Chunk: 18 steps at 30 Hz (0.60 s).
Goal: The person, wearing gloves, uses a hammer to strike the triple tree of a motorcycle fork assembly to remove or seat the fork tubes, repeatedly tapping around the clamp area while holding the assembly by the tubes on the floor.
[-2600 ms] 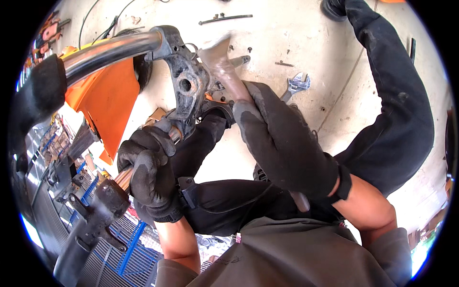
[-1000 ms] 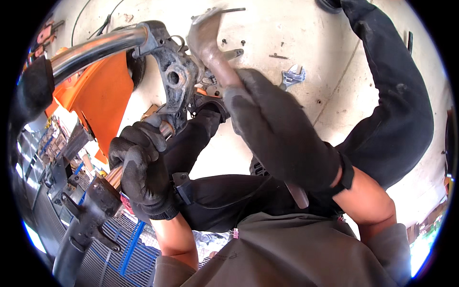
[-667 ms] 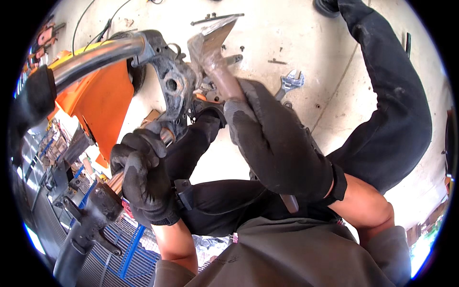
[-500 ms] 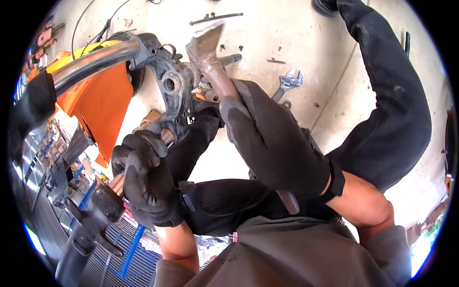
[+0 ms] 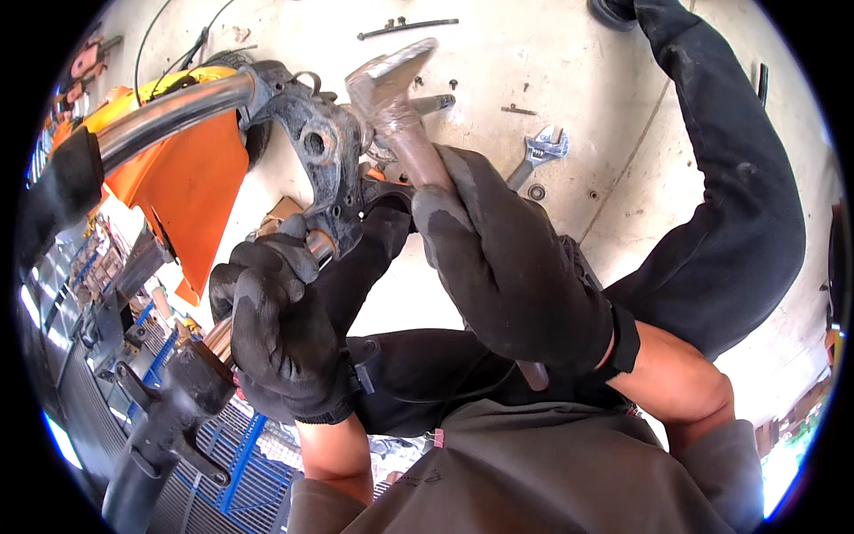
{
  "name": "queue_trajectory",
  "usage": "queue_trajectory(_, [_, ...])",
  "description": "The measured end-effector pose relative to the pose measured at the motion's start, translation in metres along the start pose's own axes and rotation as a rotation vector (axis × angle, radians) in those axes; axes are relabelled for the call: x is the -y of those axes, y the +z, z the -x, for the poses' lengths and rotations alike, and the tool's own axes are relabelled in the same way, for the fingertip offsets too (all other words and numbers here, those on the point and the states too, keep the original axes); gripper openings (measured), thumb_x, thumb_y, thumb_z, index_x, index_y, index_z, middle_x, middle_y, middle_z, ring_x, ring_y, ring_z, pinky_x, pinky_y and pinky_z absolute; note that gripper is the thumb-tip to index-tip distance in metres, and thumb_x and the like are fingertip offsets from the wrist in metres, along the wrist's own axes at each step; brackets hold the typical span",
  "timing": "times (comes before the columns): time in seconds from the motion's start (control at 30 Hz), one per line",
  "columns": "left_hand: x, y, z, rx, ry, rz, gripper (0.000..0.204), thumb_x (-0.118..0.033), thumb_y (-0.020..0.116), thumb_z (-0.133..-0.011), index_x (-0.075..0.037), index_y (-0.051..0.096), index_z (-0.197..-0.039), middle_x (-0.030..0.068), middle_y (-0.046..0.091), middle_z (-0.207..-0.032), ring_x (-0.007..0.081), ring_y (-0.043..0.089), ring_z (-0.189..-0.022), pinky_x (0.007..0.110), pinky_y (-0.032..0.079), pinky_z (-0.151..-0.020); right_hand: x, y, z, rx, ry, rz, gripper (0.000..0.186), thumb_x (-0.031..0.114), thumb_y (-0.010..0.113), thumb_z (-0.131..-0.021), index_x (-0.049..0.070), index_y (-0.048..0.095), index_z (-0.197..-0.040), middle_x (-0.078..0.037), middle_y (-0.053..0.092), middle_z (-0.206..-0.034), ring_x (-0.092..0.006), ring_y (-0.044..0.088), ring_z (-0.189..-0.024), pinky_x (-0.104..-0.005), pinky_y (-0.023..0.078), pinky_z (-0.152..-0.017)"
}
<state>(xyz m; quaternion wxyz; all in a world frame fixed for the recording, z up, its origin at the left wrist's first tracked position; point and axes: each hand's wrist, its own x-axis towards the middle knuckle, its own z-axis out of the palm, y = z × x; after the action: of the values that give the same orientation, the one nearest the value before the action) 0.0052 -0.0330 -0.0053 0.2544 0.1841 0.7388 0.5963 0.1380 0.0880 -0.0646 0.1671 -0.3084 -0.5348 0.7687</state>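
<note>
My right hand (image 5: 525,267), in a dark glove, is closed around the handle of a hammer (image 5: 402,129). The hammer's worn metal head is beside the right edge of a dark, greasy fork clamp (image 5: 327,151); whether they touch cannot be told. The gloved fingers of my left hand (image 5: 286,316) wrap round a fork tube (image 5: 219,342) just below the clamp. Its bright metal shows on both sides of my fist. A second chrome fork tube (image 5: 182,120) runs from the clamp's upper end toward the left.
On the pale floor lie an adjustable wrench (image 5: 541,153), a long bolt (image 5: 407,28), a ring (image 5: 535,191) and several small screws. An orange and yellow panel (image 5: 191,196) stands left behind the clamp. My dark-trousered leg (image 5: 743,196) extends at right; a blue rack (image 5: 245,463) is lower left.
The hammer head has tilted slightly to the right beside the clamp. My left hand keeps its grip on the fork tube, and the view has shifted a little.
</note>
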Motion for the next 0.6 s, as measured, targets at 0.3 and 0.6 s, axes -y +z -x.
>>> queue_trajectory(0.3, [-0.0006, 0.0024, -0.0004, 0.013, 0.014, -0.021, 0.026, -0.021, 0.047, -0.098, -0.011, 0.041, -0.075, 0.0019, 0.038, -0.072, 0.0196, 0.045, -0.075, 0.047, 0.038, -0.096, -0.0042, -0.0018, -0.0009, 0.062, 0.091, 0.003, 0.023, 0.012, 0.053, -0.098, -0.007, 0.047, -0.109, -0.024, 0.060, -0.072, -0.0397, 0.063, -0.068, -0.0422, 0.047, -0.055])
queue_trajectory(0.6, [0.0010, 0.0020, 0.0001, 0.009, 0.031, -0.036, 0.026, -0.022, 0.047, -0.098, -0.012, 0.042, -0.075, 0.0023, 0.038, -0.072, 0.0197, 0.045, -0.075, 0.047, 0.038, -0.097, 0.0032, -0.0012, -0.0007, 0.008, 0.018, 0.013, 0.020, 0.015, 0.049, -0.100, -0.002, 0.051, -0.110, -0.012, 0.056, -0.069, -0.0229, 0.056, -0.062, -0.0366, 0.045, -0.056])
